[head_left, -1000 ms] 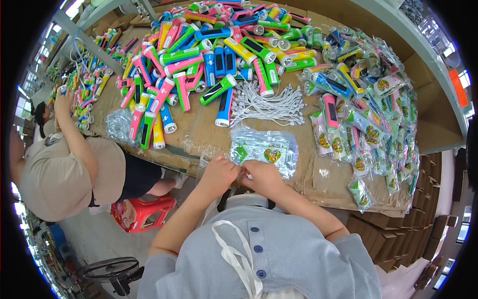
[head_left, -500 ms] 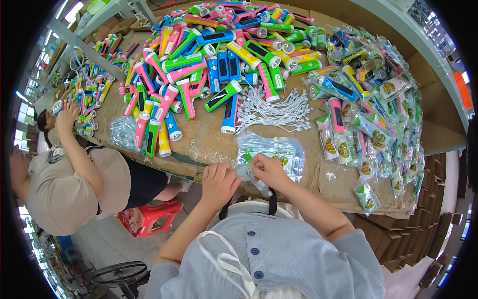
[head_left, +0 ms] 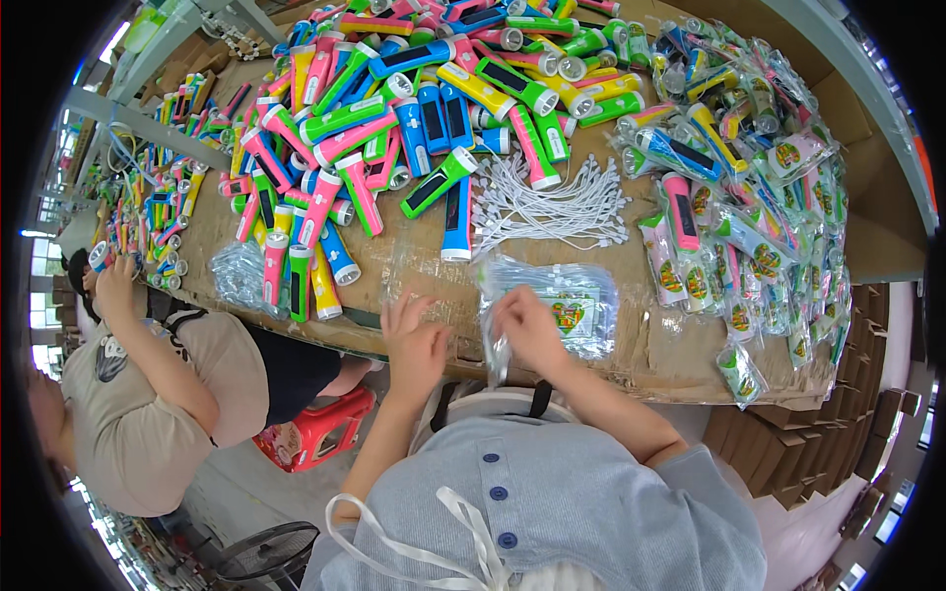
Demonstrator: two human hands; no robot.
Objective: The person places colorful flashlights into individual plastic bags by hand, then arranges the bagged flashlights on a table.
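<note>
Bag [head_left: 499,357] in right hand [head_left: 529,328] crosses table edge [head_left: 641,385]; bare cardboard [head_left: 399,258] beyond left hand [head_left: 416,343]

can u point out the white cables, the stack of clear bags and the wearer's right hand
White cables [head_left: 552,205], head view: middle of the bundle
Clear bag stack [head_left: 588,325], head view: top bag's face
Right hand [head_left: 528,325], head view: its back

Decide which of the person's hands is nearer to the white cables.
Right. The right hand is on the near side of the white cables, by the bag stack; the left hand is farther off, to their left, by the near edge of the table.
</note>
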